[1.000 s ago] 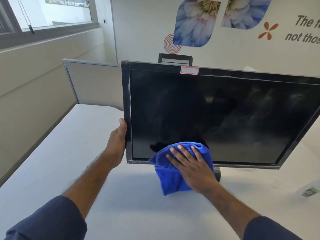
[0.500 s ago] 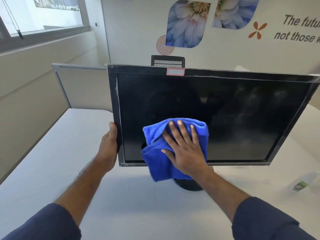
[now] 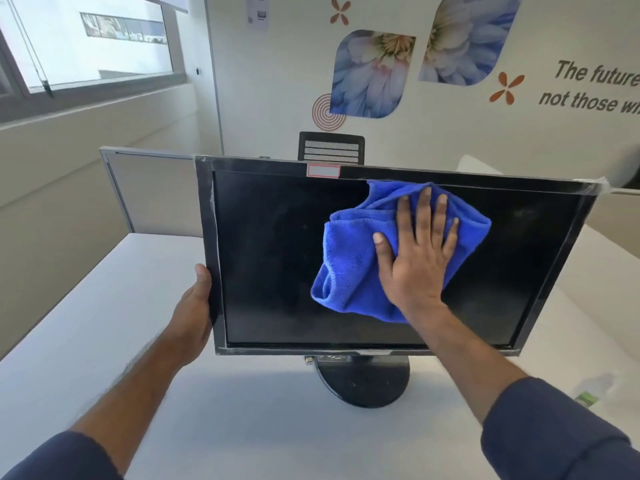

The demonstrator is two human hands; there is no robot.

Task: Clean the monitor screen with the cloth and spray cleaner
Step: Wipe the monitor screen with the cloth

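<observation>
- White desk top (image 3: 104,323) fills the foreground, bounded by a grey partition panel (image 3: 152,192) at its far edge, with a flower-printed wall behind.
- On this desk, towards its far middle, stands the black flat-panel monitor (image 3: 277,258) on a round black base (image 3: 362,379), its screen facing the person and leaning slightly.
- Left hand (image 3: 194,306) grips the monitor's left bezel near the lower corner, thumb on the front and fingers curled out of sight behind, steadying it.
- Right hand (image 3: 415,251) lies flat, fingers straight and spread, pressing a bunched blue microfibre cloth (image 3: 349,258) against the glass close under the top edge, right of centre.
- A pale, blurred bottle with a green label (image 3: 588,393), probably the spray cleaner, lies near the desk's right edge, untouched.
- Judging by this, spraying is likely finished and wiping is under way.
- Glass looks dark and mostly even; faint specks show at lower left and upper right.
- Probably remaining: the far right strip, the corners and a last check for streaks.
</observation>
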